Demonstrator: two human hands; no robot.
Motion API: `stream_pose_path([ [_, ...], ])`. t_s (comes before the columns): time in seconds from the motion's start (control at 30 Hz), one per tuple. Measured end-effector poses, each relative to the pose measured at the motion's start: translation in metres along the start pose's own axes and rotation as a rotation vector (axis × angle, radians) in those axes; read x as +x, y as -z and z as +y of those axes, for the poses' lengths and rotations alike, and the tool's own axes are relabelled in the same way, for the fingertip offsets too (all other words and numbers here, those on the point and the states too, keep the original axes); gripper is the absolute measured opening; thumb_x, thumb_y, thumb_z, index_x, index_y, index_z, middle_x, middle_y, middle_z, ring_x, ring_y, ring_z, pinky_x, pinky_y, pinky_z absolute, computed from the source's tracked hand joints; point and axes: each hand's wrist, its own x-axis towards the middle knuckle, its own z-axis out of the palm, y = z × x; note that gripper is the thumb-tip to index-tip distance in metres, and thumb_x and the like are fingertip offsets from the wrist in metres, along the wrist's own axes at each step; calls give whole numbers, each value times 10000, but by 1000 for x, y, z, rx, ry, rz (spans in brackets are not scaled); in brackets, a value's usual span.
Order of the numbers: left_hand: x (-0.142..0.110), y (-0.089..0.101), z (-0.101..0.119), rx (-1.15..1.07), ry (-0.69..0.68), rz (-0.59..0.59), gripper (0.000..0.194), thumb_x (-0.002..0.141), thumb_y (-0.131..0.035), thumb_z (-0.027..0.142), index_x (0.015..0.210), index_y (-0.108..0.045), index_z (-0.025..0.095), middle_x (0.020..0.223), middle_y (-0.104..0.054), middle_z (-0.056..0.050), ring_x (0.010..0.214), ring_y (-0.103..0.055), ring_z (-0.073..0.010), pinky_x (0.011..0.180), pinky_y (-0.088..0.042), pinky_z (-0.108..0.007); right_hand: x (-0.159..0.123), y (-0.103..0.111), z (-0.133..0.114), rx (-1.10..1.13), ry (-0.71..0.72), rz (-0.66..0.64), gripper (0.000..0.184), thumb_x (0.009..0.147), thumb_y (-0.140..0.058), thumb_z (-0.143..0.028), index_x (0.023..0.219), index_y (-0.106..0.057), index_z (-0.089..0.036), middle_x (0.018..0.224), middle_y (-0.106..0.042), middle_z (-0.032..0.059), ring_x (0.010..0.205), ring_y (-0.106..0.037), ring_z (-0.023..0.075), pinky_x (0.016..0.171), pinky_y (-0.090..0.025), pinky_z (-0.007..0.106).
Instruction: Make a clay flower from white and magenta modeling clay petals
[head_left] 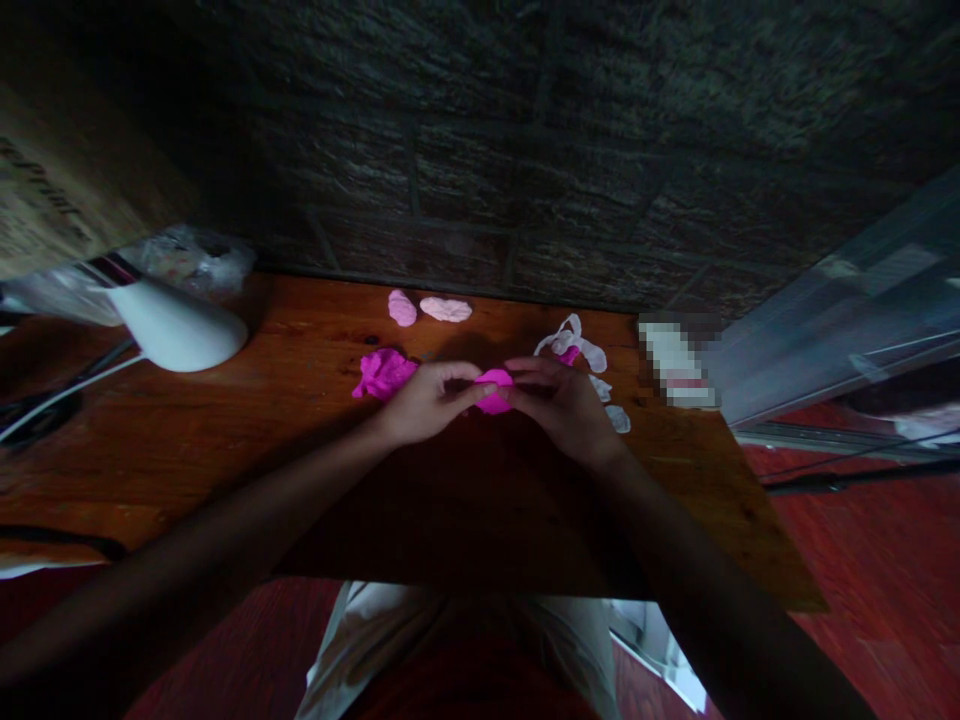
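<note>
Between my two hands is a small flat piece of bright pink clay (493, 393). My left hand (426, 402) pinches its left edge between thumb and fingers. On the opposite edge, the thumb and fingers of my right hand (559, 405) are closed. A larger, ragged lump of the same pink clay (384, 373) lies on the table just left of my left hand. Behind my right hand are thin white strips (592, 353) with a bit of bright pink (570, 355) among them. Smaller white scraps (618, 418) lie to its right.
Two pale pink clay lumps (402, 308) (445, 309) rest near the wall. At left stand a white cone-shaped object (187, 325) with a cable, clear plastic wrapping (199, 258) and a cardboard box (67, 160). A blurred-out white item (679, 365) sits at the wooden table's (697, 480) right end.
</note>
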Motion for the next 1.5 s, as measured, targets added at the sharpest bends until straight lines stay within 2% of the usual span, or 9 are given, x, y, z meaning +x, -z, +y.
stream_pose_path([
  [0.2, -2, -2, 6, 34, -38, 46, 215, 914, -621, 344, 798, -659, 167, 726, -626, -5, 666, -554, -131, 650, -459, -240, -2, 0, -3, 29, 3, -12, 420, 715, -844, -355, 1085, -711, -208, 948, -803, 56, 886, -762, 221, 831, -617, 382],
  [0.37, -1, -1, 5, -64, -23, 63, 174, 878, -679, 315, 800, -707, 161, 740, -674, -11, 646, -569, -116, 633, -465, -232, -1, 2, -8, 31, 7, -10, 400, 712, -839, -335, 1069, -715, -205, 926, -808, 56, 846, -764, 212, 803, -615, 368],
  [0.5, 1, 1, 5, -172, 34, 63, 162, 836, -730, 319, 784, -724, 166, 716, -686, -4, 615, -577, -107, 595, -467, -221, 2, 5, -19, -4, 67, -90, 229, 761, -793, -340, 948, -760, -211, 947, -809, 44, 882, -757, 208, 845, -602, 360],
  [0.63, 2, 1, 8, -198, 63, 113, 171, 797, -775, 317, 882, -752, 170, 828, -738, -31, 697, -632, -128, 622, -505, -234, 6, 8, -25, -57, 94, -121, 178, 805, -742, -364, 910, -788, -228, 909, -803, 21, 860, -741, 197, 813, -584, 333],
  [0.8, 3, -1, 5, -225, 57, 157, 205, 753, -820, 284, 913, -763, 169, 921, -774, -46, 811, -684, -151, 746, -553, -268, 6, 7, -14, -76, 72, -90, 199, 839, -696, -368, 938, -789, -222, 855, -789, 18, 788, -713, 177, 722, -552, 298],
  [1.03, 3, -2, -1, -205, 65, 169, 155, 742, -821, 263, 839, -769, 153, 834, -782, -32, 739, -688, -139, 747, -571, -269, 4, 5, -9, -89, 85, -107, 281, 853, -691, -412, 983, -774, -178, 873, -788, 50, 791, -707, 183, 696, -535, 293],
  [1.23, 3, -2, -2, -173, 30, 157, 84, 758, -794, 225, 805, -764, 161, 812, -781, -25, 719, -687, -127, 731, -571, -248, 2, 7, -12, -166, 116, -153, 239, 899, -633, -338, 1011, -776, -182, 874, -790, 46, 820, -722, 185, 723, -549, 297],
  [1.37, 3, -3, 0, -170, 25, 118, 78, 776, -775, 215, 831, -773, 160, 829, -788, -29, 730, -691, -126, 738, -572, -247, 3, 8, -9, -113, 121, -176, 213, 894, -648, -314, 1010, -786, -200, 916, -799, 37, 842, -732, 177, 769, -561, 302],
  [1.5, 2, -3, 1, -169, 39, 125, 98, 793, -775, 247, 803, -758, 150, 772, -768, -21, 679, -668, -116, 671, -556, -230, 3, 9, -7, -34, 77, -165, 218, 886, -670, -319, 1041, -785, -218, 946, -803, 30, 884, -738, 177, 811, -575, 317],
])
